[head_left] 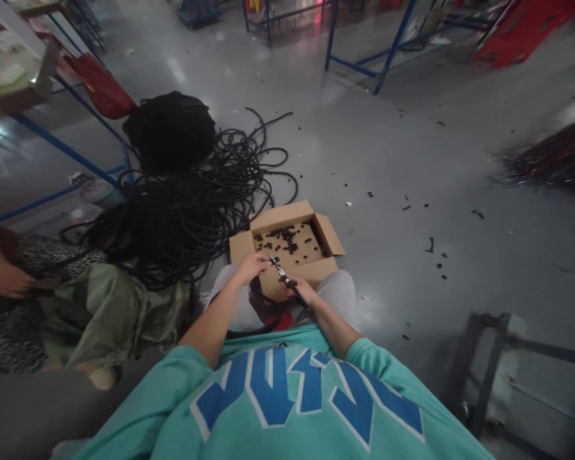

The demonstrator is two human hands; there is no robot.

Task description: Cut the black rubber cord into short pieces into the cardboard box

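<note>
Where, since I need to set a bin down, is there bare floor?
Bare floor lies between the carton and the scattered black scraps to its right, and again between those scraps and the grey metal frame. Left of the carton, black tubing crowds it.

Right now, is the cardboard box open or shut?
Open. The flaps of the cardboard box are spread outward, and small black pieces show inside.

At twelve o'clock, the floor [326, 134] is showing a smooth, glossy grey finish; at centre, the box [335, 236] is looking like plain matt cardboard; towards ten o'clock, the tubing [172, 211] is appearing matt black; at six o'clock, the shirt [311, 409] is showing soft cloth.
</note>
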